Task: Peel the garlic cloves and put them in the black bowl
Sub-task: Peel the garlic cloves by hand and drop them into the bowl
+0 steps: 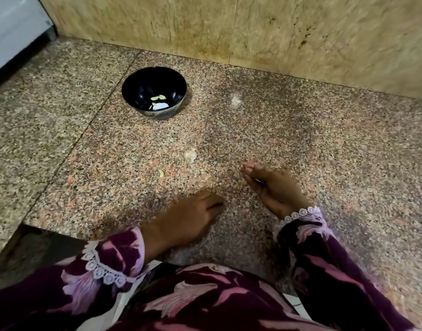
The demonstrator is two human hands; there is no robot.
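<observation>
Could go wrong: small clove (161,173) easy to miss, or to knock along the smooth tabletop (300,139) with a quick swipe. Could roll off the near edge. Papery skin (190,155) could get picked up in place of the clove and end up in the bowl.

Right hand (274,187) up on its edge, fingers (249,170) straight and pressed together, released, holding nothing that shows. Side of the hand resting on the tabletop. Left hand (181,220) lying low on the tabletop, fingers (213,203) stretched forward, blurred, loose, nothing seen in them.

Just ahead of the left fingers and a bit to the left of the right fingertips: small clove, alone. A little past it, close to the right fingertips: pale skin, see-through and thin. Far ahead of both hands, near the wall (229,32): black bowl (133,80), with a few pale peeled cloves (158,98) at the bottom.
</observation>
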